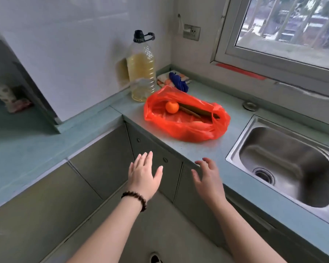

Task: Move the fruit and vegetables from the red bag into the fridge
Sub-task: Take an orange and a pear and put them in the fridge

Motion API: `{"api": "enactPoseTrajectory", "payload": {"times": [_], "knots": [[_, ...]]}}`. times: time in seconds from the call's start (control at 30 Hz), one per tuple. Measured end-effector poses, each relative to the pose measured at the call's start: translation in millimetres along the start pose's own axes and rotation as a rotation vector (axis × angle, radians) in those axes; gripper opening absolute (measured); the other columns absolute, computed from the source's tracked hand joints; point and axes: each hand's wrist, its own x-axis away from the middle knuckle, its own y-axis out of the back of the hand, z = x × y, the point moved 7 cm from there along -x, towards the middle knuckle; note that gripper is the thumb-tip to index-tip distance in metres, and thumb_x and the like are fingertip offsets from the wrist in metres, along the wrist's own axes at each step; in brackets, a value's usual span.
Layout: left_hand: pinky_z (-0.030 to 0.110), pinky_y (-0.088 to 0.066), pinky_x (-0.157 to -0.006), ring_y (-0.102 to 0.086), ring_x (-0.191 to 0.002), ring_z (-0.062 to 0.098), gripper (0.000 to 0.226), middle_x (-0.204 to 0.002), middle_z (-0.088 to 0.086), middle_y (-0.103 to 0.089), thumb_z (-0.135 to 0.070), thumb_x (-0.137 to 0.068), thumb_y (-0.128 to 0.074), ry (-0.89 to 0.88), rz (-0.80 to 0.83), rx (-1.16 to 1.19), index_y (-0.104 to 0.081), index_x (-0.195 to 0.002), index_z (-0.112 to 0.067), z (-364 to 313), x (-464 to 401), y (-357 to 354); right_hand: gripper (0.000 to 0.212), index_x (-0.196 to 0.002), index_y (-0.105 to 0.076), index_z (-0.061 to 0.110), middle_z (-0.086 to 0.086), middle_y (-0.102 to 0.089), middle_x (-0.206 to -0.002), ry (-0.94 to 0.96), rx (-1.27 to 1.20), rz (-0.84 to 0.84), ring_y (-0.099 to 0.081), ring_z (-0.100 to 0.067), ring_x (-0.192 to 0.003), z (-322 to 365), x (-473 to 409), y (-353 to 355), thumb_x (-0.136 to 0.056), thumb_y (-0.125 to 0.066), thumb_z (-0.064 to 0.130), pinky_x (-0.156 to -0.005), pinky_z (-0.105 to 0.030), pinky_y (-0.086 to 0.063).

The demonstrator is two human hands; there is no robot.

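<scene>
red bag (186,118) on surface (213,149), mouth open | orange (172,107) beside cucumber (196,111) (long axis running back-left to front-right) | left hand (143,173), right hand (209,177): spread, empty, short of bag | right hand marginally nearer

Pale blue-green countertop (207,149) ran around the corner. On it: red bag (186,130), open-mouthed; tall bottle (141,73) of yellow liquid just behind; patterned cloth (164,78) in corner. Steel sink (285,160) set in at right.
</scene>
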Motion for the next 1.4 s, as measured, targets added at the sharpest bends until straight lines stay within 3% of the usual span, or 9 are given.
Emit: {"api": "enactPoseTrajectory", "payload": {"times": [0.43, 0.63, 0.77, 1.0, 1.23, 1.4], "knots": [[0.039, -0.017, -0.117, -0.015, -0.144, 0.019, 0.063, -0.154, 0.004, -0.024, -0.048, -0.094, -0.036, -0.107, 0.053, 0.029, -0.021, -0.147, -0.018, -42.7, -201.0, -27.8, 0.03, -0.117, -0.058, 0.017, -0.004, -0.045, -0.132, 0.02, 0.005, -0.071, -0.042, -0.021, -0.122, 2.4, -206.4, -4.7, -0.088, -0.058, 0.025, -0.097, -0.029, -0.038], [0.037, -0.021, -0.116, -0.024, -0.14, 0.021, 0.058, -0.15, 0.007, -0.033, -0.042, -0.094, -0.041, -0.153, 0.078, -0.032, -0.031, -0.144, -0.016, -64.3, -277.7, -60.6, 0.05, -0.129, -0.047, 0.019, -0.012, -0.036, -0.142, -0.134, 0.13, 0.019, -0.032, -0.03, -0.132, -28.1, -281.8, -42.0, -0.085, -0.057, 0.041, -0.105, -0.044, -0.035], [0.036, -0.016, -0.117, -0.017, -0.142, 0.022, 0.058, -0.151, 0.007, -0.029, -0.042, -0.093, -0.041, -0.208, 0.128, -0.103, -0.031, -0.144, -0.016, -71.5, -316.1, -82.3, 0.071, -0.14, -0.03, 0.028, -0.01, -0.023, -0.151, -0.239, 0.262, 0.167, -0.02, -0.029, -0.138, -48.7, -289.2, -66.8, -0.079, -0.055, 0.057, -0.111, -0.043, -0.024], [0.044, -0.017, -0.116, -0.004, -0.145, 0.024, 0.069, -0.156, 0.008, -0.014, -0.046, -0.087, -0.049, -0.287, 0.193, -0.242, -0.023, -0.146, -0.023, -65.2, -374.4, -103.9, 0.079, -0.14, -0.026, 0.033, -0.005, -0.018, -0.153, -0.221, 0.386, 0.273, -0.019, -0.032, -0.136, -55.4, -291.3, -82.7, -0.074, -0.059, 0.062, -0.105, -0.05, -0.03], [0.047, -0.022, -0.112, -0.008, -0.143, 0.032, 0.085, -0.155, 0.01, -0.01, -0.058, -0.08, -0.056, -0.335, 0.369, -0.269, -0.013, -0.147, -0.028, -58.3, -418.2, -130.7, 0.072, -0.135, -0.035, 0.032, -0.004, -0.024, -0.148, -0.326, 0.402, 0.181, -0.024, -0.031, -0.131, -58.3, -285.9, -86.2, -0.073, -0.057, 0.061, -0.097, -0.047, -0.038], [0.047, -0.035, -0.104, -0.022, -0.133, 0.037, 0.072, -0.147, 0.014, -0.019, -0.047, -0.083, -0.06, -0.415, 0.357, -0.2, -0.026, -0.144, -0.026, -51.9, -430.8, -137.9, 0.051, -0.127, -0.052, 0.034, -0.009, -0.038, -0.142, -0.421, 0.331, -0.033, -0.038, -0.031, -0.124, -53.0, -272.0, -77.0, -0.082, -0.053, 0.056, -0.091, -0.044, -0.045]]}}
